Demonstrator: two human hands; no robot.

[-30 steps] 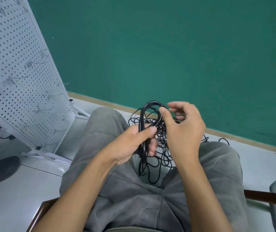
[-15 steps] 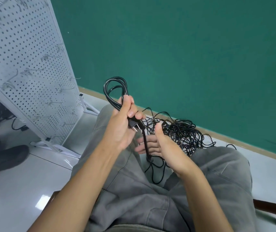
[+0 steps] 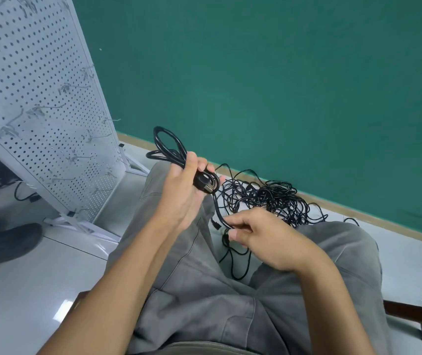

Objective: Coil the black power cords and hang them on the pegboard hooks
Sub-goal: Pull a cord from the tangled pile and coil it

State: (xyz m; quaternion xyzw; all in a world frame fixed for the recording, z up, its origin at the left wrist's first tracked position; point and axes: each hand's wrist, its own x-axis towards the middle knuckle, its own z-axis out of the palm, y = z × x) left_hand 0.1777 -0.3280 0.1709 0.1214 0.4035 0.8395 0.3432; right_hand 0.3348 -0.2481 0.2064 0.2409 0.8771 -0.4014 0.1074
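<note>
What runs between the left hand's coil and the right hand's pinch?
In the head view, one taut stretch of black cord spans from the left hand down to the right hand, over the grey trousers.

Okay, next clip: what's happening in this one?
A seated person is coiling a black power cord. The left hand grips the coil with the plug at the thumb, loops sticking up. The right hand pinches the cord's loose run just below. A tangled pile of cords lies on the floor past the knees. The pegboard stands to the left; no cord hangs from its hooks in view.
</note>
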